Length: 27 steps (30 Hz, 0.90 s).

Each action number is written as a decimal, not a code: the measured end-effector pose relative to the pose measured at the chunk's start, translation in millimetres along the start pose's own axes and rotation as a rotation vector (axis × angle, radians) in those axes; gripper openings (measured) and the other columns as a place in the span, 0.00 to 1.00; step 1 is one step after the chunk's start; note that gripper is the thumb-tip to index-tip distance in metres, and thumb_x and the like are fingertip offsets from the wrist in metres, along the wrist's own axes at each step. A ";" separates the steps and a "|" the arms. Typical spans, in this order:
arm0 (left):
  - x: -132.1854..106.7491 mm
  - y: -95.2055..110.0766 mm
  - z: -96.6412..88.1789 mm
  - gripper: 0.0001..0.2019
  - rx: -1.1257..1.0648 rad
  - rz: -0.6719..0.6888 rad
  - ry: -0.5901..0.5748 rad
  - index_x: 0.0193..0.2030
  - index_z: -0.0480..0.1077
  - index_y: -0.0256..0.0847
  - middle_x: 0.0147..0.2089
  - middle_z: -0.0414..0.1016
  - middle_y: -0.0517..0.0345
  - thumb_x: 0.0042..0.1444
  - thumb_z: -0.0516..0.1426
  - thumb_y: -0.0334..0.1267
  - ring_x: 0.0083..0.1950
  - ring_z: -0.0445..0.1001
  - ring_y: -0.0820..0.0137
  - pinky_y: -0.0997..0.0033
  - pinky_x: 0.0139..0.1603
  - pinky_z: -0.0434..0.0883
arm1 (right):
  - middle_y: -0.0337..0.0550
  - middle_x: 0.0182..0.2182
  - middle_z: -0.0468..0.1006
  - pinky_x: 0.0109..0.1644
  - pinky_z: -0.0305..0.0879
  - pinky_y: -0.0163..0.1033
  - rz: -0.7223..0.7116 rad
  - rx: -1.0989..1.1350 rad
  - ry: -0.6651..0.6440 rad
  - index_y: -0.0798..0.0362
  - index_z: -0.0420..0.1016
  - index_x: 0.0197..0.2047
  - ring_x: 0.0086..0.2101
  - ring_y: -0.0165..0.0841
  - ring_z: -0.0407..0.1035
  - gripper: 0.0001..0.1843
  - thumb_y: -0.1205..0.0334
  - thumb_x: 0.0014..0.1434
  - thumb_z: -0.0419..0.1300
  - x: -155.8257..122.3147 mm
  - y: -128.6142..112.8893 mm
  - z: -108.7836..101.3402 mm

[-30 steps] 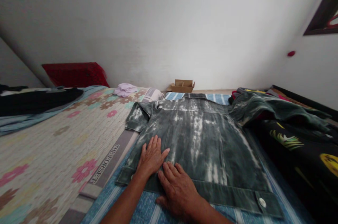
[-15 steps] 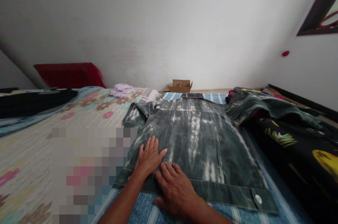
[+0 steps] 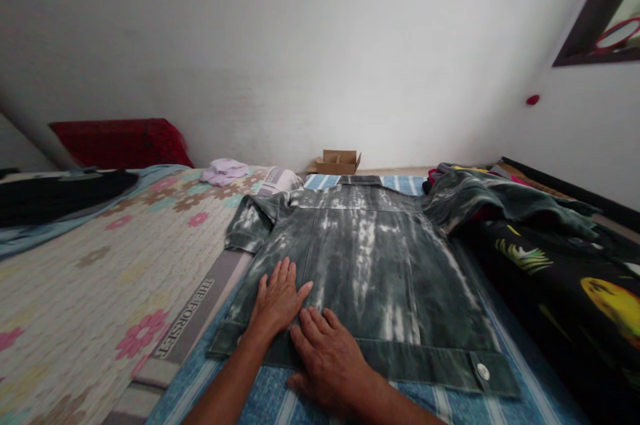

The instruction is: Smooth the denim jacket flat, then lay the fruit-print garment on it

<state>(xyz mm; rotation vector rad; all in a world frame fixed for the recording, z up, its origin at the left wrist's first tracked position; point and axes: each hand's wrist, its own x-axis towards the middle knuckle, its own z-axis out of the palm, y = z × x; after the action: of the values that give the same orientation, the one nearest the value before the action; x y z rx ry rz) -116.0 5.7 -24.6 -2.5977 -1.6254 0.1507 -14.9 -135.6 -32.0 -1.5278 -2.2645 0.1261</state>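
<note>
A dark green, white-streaked denim jacket lies spread back side up, collar at the far end and waistband towards me. My left hand rests flat on its lower left part, fingers stretched forward. Just right of it, my right hand lies over the waistband with its fingers extended on the cloth. Both hands hold nothing. One sleeve is bent out at the left; the other sleeve stretches right across a pile of clothes. A round metal button shows at the waistband's right end.
Under the jacket is a blue striped cloth. A floral bedspread covers the left side, with a lilac cloth and dark clothes on it. Black printed fabric lies right. A cardboard box stands by the wall.
The view has shifted slightly, so everything sits a little further left. Both hands stay flat in the same places on the jacket, which looks unchanged.
</note>
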 end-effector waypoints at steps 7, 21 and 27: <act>-1.5 1.0 -3.2 0.36 -0.009 0.003 -0.004 0.66 0.48 0.28 0.70 0.41 0.44 0.59 0.38 0.54 0.70 0.40 0.59 0.49 0.65 0.45 | 0.59 0.62 0.56 0.62 0.50 0.53 -0.001 -0.004 -0.017 0.60 0.56 0.62 0.61 0.45 0.50 0.36 0.42 0.59 0.50 0.7 0.8 -3.9; -1.8 0.7 -3.0 0.36 -0.001 0.011 0.014 0.66 0.49 0.27 0.70 0.42 0.43 0.59 0.39 0.54 0.70 0.41 0.58 0.49 0.65 0.45 | 0.59 0.62 0.55 0.62 0.50 0.52 0.006 0.018 -0.009 0.60 0.55 0.62 0.61 0.45 0.49 0.36 0.43 0.60 0.51 -0.4 -0.1 -5.0; -2.6 2.2 -4.6 0.36 -0.003 0.007 0.016 0.66 0.49 0.27 0.70 0.42 0.44 0.59 0.38 0.54 0.70 0.41 0.58 0.49 0.65 0.45 | 0.58 0.62 0.55 0.63 0.49 0.53 0.005 0.015 -0.015 0.60 0.54 0.63 0.61 0.45 0.49 0.36 0.43 0.60 0.51 -0.8 -1.1 -5.1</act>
<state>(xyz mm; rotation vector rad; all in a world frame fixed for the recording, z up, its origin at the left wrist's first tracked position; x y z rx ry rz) -114.6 2.3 -20.2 -2.6001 -1.6121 0.1278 -13.7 -137.5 -27.2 -1.5302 -2.2663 0.1559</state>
